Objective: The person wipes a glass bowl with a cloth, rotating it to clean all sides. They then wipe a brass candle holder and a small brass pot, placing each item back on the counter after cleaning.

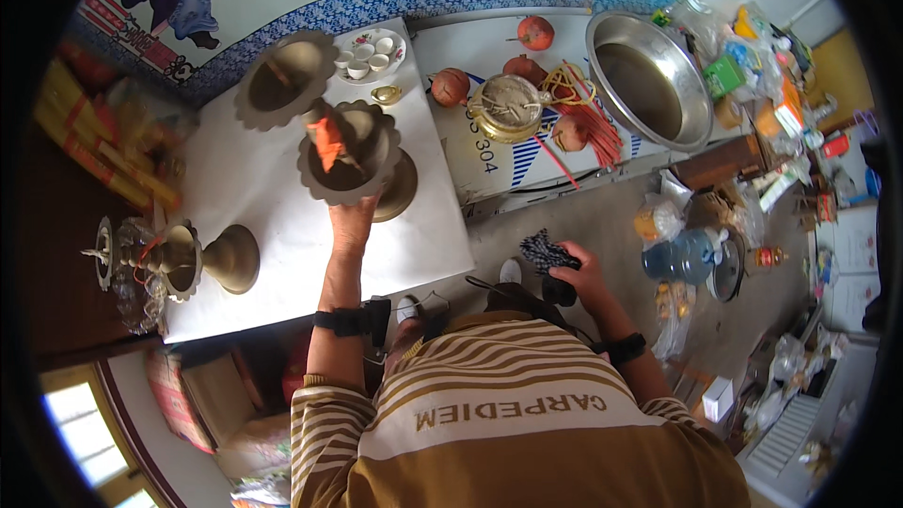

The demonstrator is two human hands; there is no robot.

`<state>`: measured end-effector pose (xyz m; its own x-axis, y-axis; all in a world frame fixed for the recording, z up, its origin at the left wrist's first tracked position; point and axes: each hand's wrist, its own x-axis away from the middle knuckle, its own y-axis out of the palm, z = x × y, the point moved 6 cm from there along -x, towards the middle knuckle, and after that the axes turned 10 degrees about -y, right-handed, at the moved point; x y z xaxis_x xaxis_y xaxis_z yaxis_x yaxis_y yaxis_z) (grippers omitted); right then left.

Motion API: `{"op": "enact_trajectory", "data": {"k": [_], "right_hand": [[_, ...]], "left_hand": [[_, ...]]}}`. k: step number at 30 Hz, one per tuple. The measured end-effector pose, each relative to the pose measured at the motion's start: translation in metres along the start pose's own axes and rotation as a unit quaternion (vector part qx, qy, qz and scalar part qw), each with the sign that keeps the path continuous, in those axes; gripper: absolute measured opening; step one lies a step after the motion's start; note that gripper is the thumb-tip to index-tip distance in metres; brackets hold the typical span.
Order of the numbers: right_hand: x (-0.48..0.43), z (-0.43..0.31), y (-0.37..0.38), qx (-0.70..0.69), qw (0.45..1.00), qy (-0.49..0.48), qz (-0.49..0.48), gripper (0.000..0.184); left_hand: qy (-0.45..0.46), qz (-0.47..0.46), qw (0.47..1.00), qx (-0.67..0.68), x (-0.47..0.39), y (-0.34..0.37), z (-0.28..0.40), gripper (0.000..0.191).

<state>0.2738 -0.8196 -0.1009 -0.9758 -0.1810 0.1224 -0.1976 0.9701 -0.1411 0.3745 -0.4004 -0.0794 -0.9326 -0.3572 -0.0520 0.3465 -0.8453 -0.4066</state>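
Observation:
My left hand point(354, 222) grips a tall brass-coloured candlestick point(347, 187) just below its lower scalloped dish. The fingers are mostly hidden behind that dish. A strip of orange-red material point(326, 141) is wrapped about the stem between the two dishes. The round foot shows behind the lower dish; whether it rests on the white table point(293, 233) I cannot tell. My right hand point(582, 271) holds a bunched black-and-white patterned cloth point(547, 252), out over the floor in front of my body. Farther left on the table stands a similar candlestick point(233, 259).
Small white cups sit on a floral plate point(395, 60), near a small gold-coloured dish point(386, 94). Right of these are a brass censer point(497, 123), pomegranates point(450, 87), red sticks point(600, 134) and a metal basin point(698, 109) of murky water. A blue water jug point(677, 257) lies on the floor.

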Motion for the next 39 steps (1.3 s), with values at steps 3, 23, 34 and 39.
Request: {"op": "enact_trajectory", "data": {"k": [3, 23, 34, 39], "right_hand": [[-0.009, 0.015, -0.059, 0.027, 1.0, -0.011, 0.009, 0.042], [-0.066, 0.001, -0.11, 0.045, 0.992, 0.002, -0.119, 0.04], [-0.09, -0.015, -0.086, 0.039, 0.976, 0.073, -0.204, 0.023], [-0.108, -0.02, -0.094, 0.036, 0.966, 0.012, -0.254, 0.025]], "left_hand": [[0.016, 0.106, 0.994, -0.022, -0.002, 0.005, 0.013, 0.049], [-0.041, 0.146, 0.986, -0.065, 0.089, -0.006, -0.017, 0.041], [-0.176, 0.182, 0.958, 0.137, 0.098, -0.003, -0.008, 0.039], [-0.138, 0.374, 0.917, 0.006, 0.186, -0.017, 0.058, 0.025]]}}
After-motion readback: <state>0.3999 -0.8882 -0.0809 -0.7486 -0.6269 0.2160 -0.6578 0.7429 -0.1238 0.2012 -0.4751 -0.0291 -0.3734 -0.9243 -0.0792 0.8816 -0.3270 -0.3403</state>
